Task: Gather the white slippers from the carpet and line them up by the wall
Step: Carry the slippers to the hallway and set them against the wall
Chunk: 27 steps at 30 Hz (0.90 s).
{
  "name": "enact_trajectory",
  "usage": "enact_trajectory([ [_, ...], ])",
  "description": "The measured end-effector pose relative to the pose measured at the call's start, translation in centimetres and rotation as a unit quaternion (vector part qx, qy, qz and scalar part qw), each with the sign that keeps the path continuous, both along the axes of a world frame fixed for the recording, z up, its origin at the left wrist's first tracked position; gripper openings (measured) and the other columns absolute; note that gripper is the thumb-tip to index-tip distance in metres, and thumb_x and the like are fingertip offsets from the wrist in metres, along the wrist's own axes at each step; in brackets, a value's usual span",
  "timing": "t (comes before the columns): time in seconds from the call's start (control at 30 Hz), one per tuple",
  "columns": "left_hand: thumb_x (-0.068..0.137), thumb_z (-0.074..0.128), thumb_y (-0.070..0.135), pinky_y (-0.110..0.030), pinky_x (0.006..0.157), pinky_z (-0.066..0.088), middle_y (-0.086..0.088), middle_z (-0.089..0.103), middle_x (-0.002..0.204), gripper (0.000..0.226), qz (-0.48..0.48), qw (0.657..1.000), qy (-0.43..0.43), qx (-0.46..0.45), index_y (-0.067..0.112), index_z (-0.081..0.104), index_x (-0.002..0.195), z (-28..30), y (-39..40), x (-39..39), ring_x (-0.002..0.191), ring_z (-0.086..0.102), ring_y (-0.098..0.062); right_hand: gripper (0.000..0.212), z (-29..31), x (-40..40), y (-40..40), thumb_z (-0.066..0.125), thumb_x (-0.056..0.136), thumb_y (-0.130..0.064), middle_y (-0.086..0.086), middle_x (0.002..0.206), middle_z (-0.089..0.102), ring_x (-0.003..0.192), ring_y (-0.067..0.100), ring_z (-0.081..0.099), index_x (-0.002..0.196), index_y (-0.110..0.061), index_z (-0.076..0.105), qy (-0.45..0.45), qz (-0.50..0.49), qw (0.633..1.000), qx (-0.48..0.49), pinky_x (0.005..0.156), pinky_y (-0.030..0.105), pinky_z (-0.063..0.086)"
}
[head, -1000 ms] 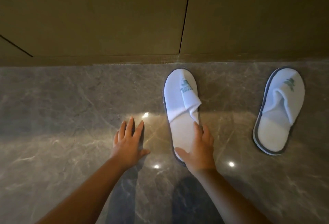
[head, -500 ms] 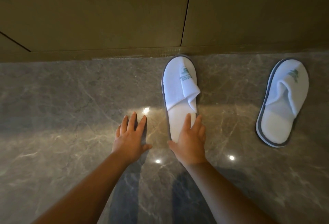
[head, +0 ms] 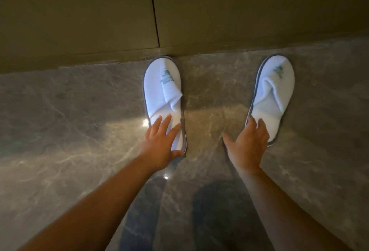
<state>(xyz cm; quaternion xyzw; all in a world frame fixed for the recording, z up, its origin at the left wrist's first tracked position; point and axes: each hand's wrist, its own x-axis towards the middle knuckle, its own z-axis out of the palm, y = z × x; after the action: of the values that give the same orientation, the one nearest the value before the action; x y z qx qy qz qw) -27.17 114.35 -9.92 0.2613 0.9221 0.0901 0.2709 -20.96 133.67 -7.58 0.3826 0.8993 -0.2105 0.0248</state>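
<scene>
Two white slippers with grey soles and green logos lie on the marble floor, toes toward the wall. The left slipper lies straight, its toe touching the wall's base. The right slipper is tilted a little, its toe slightly short of the wall. My left hand lies flat on the left slipper's heel with fingers spread. My right hand has its fingertips on the heel and left edge of the right slipper, with the thumb stretched away over the floor.
A brown panelled wall with a vertical seam runs across the top. The polished grey marble floor shows bright light reflections. A floor gap of about a hand's width separates the two slippers.
The left slipper has slid forward to the wall. My right hand left it and moved right onto the other slipper. My left hand moved from the bare floor onto the left slipper's heel.
</scene>
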Motion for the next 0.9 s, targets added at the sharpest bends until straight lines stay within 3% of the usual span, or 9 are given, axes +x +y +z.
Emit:
enact_trajectory([
  [0.13,0.079,0.053,0.048,-0.045,0.113,0.012,-0.009,-0.003,0.154,0.079,-0.010,0.999,0.008,-0.045,0.026,0.007,0.139,-0.1,0.8,0.2,0.140,-0.003,-0.031,0.090,-1.1,0.6,3.1,0.070,0.069,-0.040,0.028,0.146,0.020,0.133,0.043,0.020,0.135,-0.007,0.020,-0.012,-0.054,0.998,0.006,0.109,0.054,0.024],
  [0.27,0.079,0.053,0.048,-0.045,0.113,0.012,-0.008,-0.002,0.154,0.078,-0.008,0.999,0.013,-0.050,0.028,0.007,0.139,-0.1,0.8,0.2,0.140,-0.003,-0.030,0.095,-2.1,0.4,4.6,0.075,0.064,-0.039,0.025,0.143,0.026,0.129,0.042,0.029,0.135,-0.009,0.019,0.040,-0.131,0.990,-0.037,0.103,0.058,0.034],
  [0.47,0.078,0.053,0.050,-0.046,0.113,0.012,-0.009,-0.001,0.154,0.080,0.000,0.998,0.015,-0.053,0.028,0.007,0.139,-0.1,0.8,0.3,0.140,-0.003,-0.030,0.091,-2.7,0.5,5.6,0.077,0.064,-0.028,0.024,0.138,0.033,0.126,0.040,0.032,0.134,-0.007,0.023,0.083,-0.135,0.985,-0.064,0.103,0.050,0.032],
  [0.63,0.078,0.053,0.051,-0.045,0.114,0.010,-0.008,0.000,0.154,0.079,0.002,0.999,0.015,-0.045,0.029,0.007,0.139,0.0,0.7,0.3,0.141,-0.004,-0.029,0.091,-2.7,2.1,3.1,0.079,0.058,-0.019,0.030,0.132,0.036,0.120,0.044,0.033,0.132,0.001,0.029,0.100,-0.035,0.990,-0.088,0.098,0.036,0.021],
  [0.8,0.078,0.051,0.052,-0.045,0.114,0.009,-0.007,-0.001,0.154,0.079,-0.001,0.998,0.015,-0.053,0.028,0.005,0.139,0.1,0.8,0.4,0.140,-0.005,-0.029,0.094,-3.3,2.8,-0.7,0.077,0.061,-0.027,0.019,0.143,0.025,0.127,0.036,0.026,0.135,-0.013,0.022,0.048,0.036,0.992,-0.109,0.103,0.052,0.035],
  [0.9,0.079,0.050,0.052,-0.046,0.114,0.008,-0.007,-0.002,0.154,0.080,-0.005,0.998,0.013,-0.058,0.028,0.004,0.139,0.3,0.8,0.4,0.140,-0.005,-0.029,0.092,-3.4,2.0,-1.5,0.077,0.062,-0.027,0.018,0.143,0.025,0.127,0.036,0.025,0.135,-0.014,0.022,0.060,0.045,0.991,-0.115,0.103,0.052,0.036],
])
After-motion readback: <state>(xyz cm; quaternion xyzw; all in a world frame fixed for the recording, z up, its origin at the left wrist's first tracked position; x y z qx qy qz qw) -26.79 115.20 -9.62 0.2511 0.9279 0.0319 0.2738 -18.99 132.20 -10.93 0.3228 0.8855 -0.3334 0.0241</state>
